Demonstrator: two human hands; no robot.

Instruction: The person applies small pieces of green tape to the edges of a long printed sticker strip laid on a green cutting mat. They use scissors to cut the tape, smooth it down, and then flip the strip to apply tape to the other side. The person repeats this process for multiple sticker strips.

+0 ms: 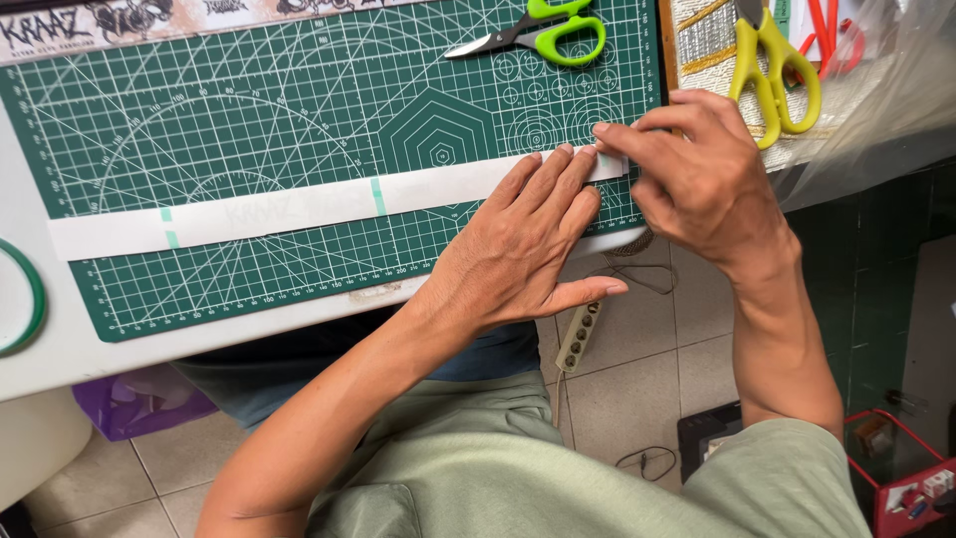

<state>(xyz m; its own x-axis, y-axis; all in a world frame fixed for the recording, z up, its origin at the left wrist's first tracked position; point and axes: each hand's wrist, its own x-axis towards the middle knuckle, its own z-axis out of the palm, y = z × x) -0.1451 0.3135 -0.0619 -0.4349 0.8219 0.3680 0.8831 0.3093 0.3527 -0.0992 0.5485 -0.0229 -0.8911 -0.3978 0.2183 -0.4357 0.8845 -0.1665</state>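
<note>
Paper strip (299, 209) | under left hand (518, 249) fingers (558, 184) | right hand (697, 169) fingers pinch end

cutting mat (299, 120) on the worktop (60, 349), paper strip (299, 209) lying left to right across the mat, one pair of scissors (543, 30) at the mat's far edge, another pair (772, 70) off to the right, power strip (578, 337) down on the floor (637, 379)

One camera only, worn on the head, looks steeply down and slightly forward from close above the green cutting mat (299, 130). The table edge (60, 359), lap and tiled floor (637, 379) fill the near part.
</note>
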